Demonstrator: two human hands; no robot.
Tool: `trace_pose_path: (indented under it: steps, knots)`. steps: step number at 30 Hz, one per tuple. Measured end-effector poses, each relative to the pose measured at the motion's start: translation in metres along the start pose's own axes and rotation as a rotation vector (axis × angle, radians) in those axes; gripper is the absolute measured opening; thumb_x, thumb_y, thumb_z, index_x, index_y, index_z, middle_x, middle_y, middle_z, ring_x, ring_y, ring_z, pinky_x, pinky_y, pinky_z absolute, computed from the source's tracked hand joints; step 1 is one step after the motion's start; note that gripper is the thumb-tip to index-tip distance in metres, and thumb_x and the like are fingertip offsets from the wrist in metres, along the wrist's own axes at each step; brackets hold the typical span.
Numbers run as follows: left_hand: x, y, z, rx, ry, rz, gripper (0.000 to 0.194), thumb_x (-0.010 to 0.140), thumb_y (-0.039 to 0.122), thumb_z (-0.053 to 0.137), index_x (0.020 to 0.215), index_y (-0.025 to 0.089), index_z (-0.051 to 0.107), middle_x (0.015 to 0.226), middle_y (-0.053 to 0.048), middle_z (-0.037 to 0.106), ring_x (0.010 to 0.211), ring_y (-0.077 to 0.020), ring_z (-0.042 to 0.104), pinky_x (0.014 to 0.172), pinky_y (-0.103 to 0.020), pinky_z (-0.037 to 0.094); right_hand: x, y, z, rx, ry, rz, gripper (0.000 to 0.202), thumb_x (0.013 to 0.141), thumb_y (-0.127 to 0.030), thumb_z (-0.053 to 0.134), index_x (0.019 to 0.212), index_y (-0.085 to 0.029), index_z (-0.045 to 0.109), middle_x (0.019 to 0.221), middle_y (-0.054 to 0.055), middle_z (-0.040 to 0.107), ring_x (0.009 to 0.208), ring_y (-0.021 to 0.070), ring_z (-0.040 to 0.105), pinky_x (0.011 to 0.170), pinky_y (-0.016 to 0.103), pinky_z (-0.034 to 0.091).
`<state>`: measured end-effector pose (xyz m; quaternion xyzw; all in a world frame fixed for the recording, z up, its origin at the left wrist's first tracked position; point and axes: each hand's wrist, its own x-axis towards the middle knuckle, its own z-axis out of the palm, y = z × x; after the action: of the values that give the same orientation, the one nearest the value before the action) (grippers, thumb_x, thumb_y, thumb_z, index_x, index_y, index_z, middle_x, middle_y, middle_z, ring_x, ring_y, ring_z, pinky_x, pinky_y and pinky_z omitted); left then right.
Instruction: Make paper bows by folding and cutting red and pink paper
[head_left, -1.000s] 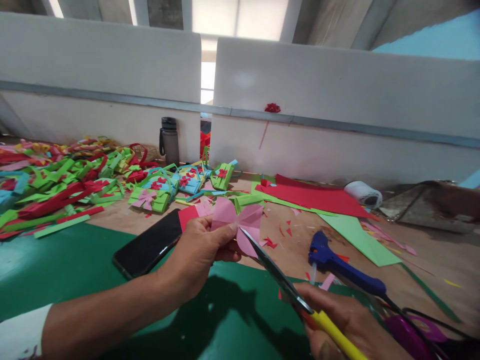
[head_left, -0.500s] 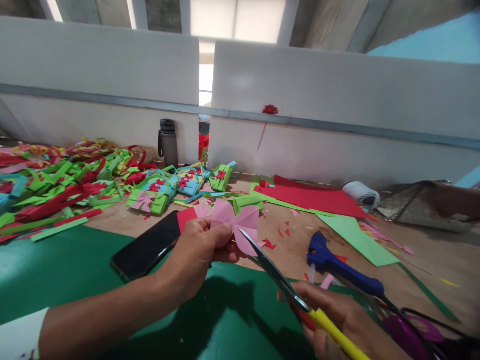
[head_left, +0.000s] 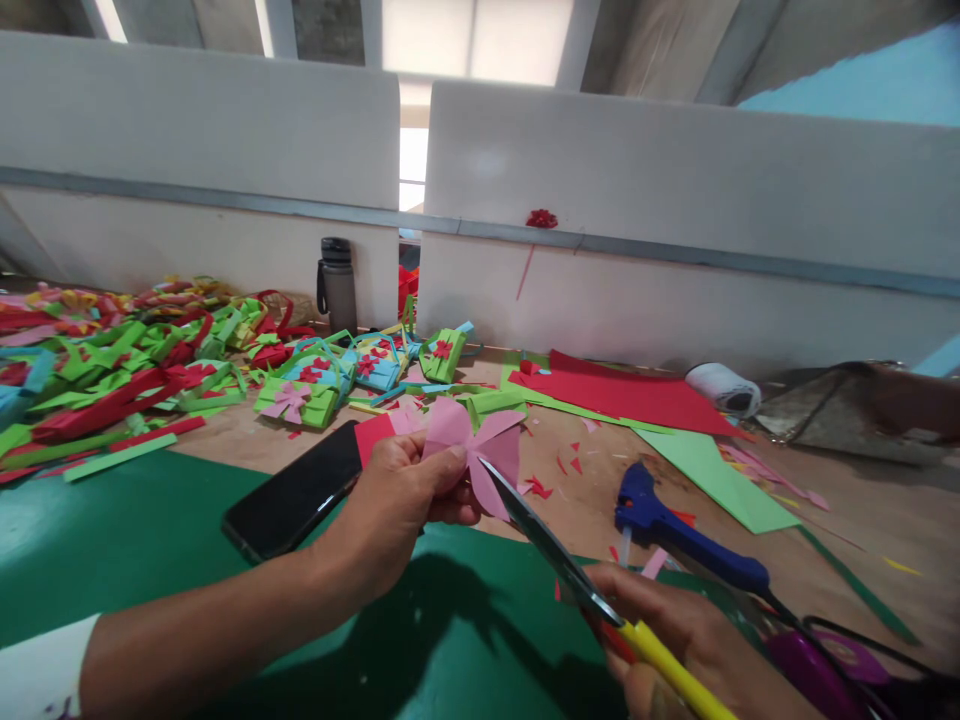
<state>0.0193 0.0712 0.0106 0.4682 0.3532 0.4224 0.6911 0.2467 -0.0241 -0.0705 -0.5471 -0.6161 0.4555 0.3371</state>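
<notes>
Between thumb and fingers, my left hand pinches a pink paper flower with rounded petals. My right hand grips a pair of scissors with yellow handles. The blade tips touch the flower near its centre, in the gap between two petals, and the blades look nearly closed. Behind my left hand, a black phone lies partly on the green surface, and a red and pink paper piece shows beside it.
A blue glue gun lies at the right, near red paper sheets and a light green sheet. Small paper bags and a large paper pile fill the left. A grey bottle stands against the white partition.
Hardly anything differs. The pink paper flower and the scissor tips have shifted very slightly; both hands keep their grips.
</notes>
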Motion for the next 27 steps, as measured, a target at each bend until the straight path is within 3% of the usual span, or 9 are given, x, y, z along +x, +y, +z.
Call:
trace_pose_path:
  steps: [4,13,21,27]
  knots:
    - [0.0,-0.001,-0.001,0.003,-0.009,0.006,0.019,0.08,0.025,0.06,0.07,0.01,0.066,0.067,-0.006,0.065,0.054,-0.0095,0.057,0.056,-0.02,0.049,0.001,-0.007,-0.006,-0.042,-0.066,-0.06,0.041,0.074,-0.05,0.068,0.102,-0.02,0.065,0.053,-0.004,0.054,0.041,0.0081,0.044,0.035,0.015,0.033]
    - [0.002,-0.003,-0.003,-0.02,0.001,0.007,0.017,0.078,0.025,0.063,0.07,0.011,0.065,0.064,-0.004,0.066,0.053,-0.0091,0.057,0.055,-0.02,0.05,0.001,-0.017,-0.007,-0.046,-0.051,-0.071,0.042,0.073,-0.056,0.065,0.095,-0.02,0.066,0.054,-0.004,0.054,0.043,0.0086,0.043,0.036,0.016,0.031]
    - [0.002,-0.004,-0.005,-0.035,-0.007,0.012,0.014,0.078,0.025,0.065,0.071,0.012,0.065,0.066,-0.004,0.067,0.057,-0.0113,0.061,0.058,-0.023,0.051,0.002,-0.015,0.001,0.002,-0.029,-0.01,0.037,0.073,-0.056,0.062,0.088,-0.022,0.066,0.049,-0.005,0.041,0.044,0.0106,0.041,0.039,0.019,0.035]
    - [0.001,-0.003,-0.004,0.002,0.034,-0.003,0.013,0.078,0.024,0.063,0.071,0.014,0.064,0.065,-0.002,0.065,0.056,-0.0104,0.06,0.055,-0.021,0.047,0.003,-0.031,0.0,0.019,-0.046,-0.017,0.051,0.073,-0.068,0.055,0.084,-0.019,0.063,0.056,-0.004,0.039,0.047,0.009,0.037,0.043,0.019,0.035]
